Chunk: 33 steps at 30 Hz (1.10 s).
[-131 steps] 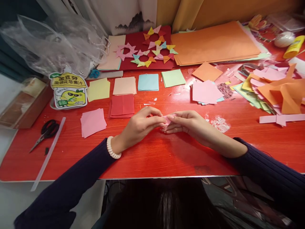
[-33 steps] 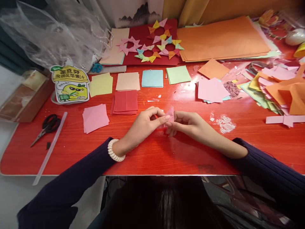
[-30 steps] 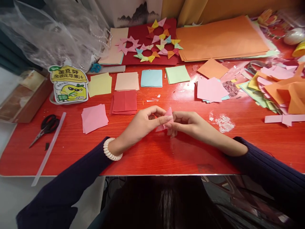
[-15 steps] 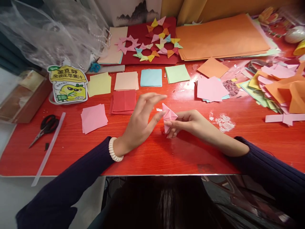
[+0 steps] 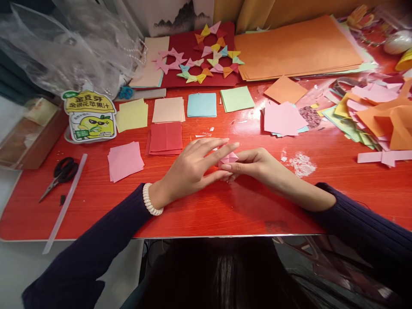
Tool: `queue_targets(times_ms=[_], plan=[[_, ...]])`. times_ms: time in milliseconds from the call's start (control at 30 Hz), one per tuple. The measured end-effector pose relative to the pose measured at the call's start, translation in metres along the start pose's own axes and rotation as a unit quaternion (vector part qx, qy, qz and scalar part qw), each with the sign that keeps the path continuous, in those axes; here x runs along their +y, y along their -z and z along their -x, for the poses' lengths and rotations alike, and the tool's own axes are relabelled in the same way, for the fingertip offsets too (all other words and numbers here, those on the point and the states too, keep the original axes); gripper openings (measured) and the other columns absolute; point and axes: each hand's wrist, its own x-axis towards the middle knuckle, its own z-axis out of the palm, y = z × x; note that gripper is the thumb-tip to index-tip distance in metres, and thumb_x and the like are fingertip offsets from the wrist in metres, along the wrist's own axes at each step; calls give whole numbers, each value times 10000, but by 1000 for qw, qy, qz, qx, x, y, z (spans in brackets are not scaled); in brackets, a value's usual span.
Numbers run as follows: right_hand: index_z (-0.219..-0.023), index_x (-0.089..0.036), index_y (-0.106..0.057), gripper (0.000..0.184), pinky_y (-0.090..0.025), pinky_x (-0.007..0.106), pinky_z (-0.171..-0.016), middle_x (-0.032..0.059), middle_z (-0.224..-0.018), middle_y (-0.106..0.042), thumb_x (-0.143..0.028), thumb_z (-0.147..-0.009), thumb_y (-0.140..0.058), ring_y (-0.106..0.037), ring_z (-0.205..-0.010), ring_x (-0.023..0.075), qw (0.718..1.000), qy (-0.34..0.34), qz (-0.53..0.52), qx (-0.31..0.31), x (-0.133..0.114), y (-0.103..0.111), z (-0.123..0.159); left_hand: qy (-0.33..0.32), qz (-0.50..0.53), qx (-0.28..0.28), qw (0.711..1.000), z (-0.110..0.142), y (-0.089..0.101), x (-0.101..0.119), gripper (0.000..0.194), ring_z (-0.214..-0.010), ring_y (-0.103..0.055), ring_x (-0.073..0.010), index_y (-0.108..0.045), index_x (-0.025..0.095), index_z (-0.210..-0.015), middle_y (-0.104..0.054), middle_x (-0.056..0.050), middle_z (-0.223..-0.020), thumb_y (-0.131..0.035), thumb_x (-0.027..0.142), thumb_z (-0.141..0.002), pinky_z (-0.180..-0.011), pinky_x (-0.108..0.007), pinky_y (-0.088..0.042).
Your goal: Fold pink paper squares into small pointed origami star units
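A small folded piece of pink paper [image 5: 229,159] is held just above the red table, partly covered by fingers. My right hand [image 5: 257,164] pinches its right side between thumb and fingers. My left hand [image 5: 195,164] closes round the left side, its long fingers reaching over the top and its thumb along the lower edge. Behind the left hand sits a stack of red paper squares [image 5: 166,137]. Farther left lies a stack of pink paper squares [image 5: 125,161].
Yellow [image 5: 131,115], peach [image 5: 168,110], blue [image 5: 201,104] and green [image 5: 237,99] paper stacks form a row. Behind them lie folded-paper rings [image 5: 195,71] and large orange sheets [image 5: 299,47]. Black-handled scissors [image 5: 65,169] rest at left; paper scraps [image 5: 383,111] pile up at right.
My left hand's raised fingers have come down over the folded pink paper, hiding more of it. The right hand keeps its pinch, and the paper appears turned or flattened.
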Motion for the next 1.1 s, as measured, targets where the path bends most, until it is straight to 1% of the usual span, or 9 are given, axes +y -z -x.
queue_targets(times_ms=[167,300,400,567,667,767,833,1000,1100], plan=[[-751,-140,-693,199,-502,205,-654,21,-725,-688,-332,-788,-655,-638,-654,105,1000,18,-22,-11,4,2,-1,28,27,7,999,1,-1,1,385,-1157,-488,-201,-493,165,-1230,-518,-127,-1242,-509,306,-872,-969,-381,-430],[-788,-132,-674,212,-505,208,-689,32,-779,-683,-315,-846,-585,-644,-709,111,999,12,-31,-40,4,2,0,58,84,23,995,1,0,3,322,-1143,-499,-167,-531,166,-1192,-532,-113,-1211,-485,257,-887,-976,-340,-433],[-789,-121,-653,222,-499,218,-710,42,-805,-668,-313,-856,-562,-631,-733,115,999,7,-20,-43,2,1,0,101,135,40,985,-1,0,6,257,-1105,-518,-149,-588,171,-1117,-555,-90,-1149,-484,201,-885,-975,-319,-432],[-753,-119,-632,214,-474,199,-676,32,-748,-636,-294,-854,-562,-594,-680,100,999,19,26,-26,-1,-1,0,182,251,70,948,-2,-2,9,190,-1035,-533,-148,-630,229,-1015,-520,-49,-1077,-551,211,-844,-841,-273,-514],[-743,-123,-629,200,-469,200,-658,31,-732,-634,-277,-853,-564,-587,-655,99,999,15,37,-15,0,0,0,217,314,95,919,-1,-4,11,175,-913,-557,-115,-627,240,-987,-482,-40,-1093,-587,212,-819,-768,-240,-540],[-744,-135,-636,218,-470,207,-656,29,-727,-643,-313,-852,-571,-596,-654,105,999,24,32,-11,2,1,0,241,336,107,904,-1,-5,12,134,-911,-556,-108,-635,221,-940,-470,-41,-1100,-599,224,-811,-770,-227,-540],[-744,-142,-643,239,-470,210,-659,28,-728,-648,-342,-853,-572,-599,-656,107,999,34,24,-8,2,1,1,241,324,107,909,-1,-5,12,136,-1009,-540,-133,-644,209,-941,-478,-52,-1112,-589,234,-819,-814,-238,-530],[-745,-156,-659,233,-468,218,-654,24,-712,-653,-350,-849,-582,-596,-651,111,998,55,-2,24,2,-2,5,198,229,97,948,-2,-3,11,218,-1170,-479,-164,-633,242,-1049,-505,-51,-1238,-550,254,-849,-1010,-348,-423],[-748,-170,-672,219,-467,222,-652,18,-717,-654,-356,-836,-598,-593,-657,113,997,66,-23,32,3,-3,5,168,193,85,963,-2,-3,11,262,-1200,-469,-167,-592,259,-1127,-510,-40,-1284,-482,252,-889,-1024,-378,-406]])
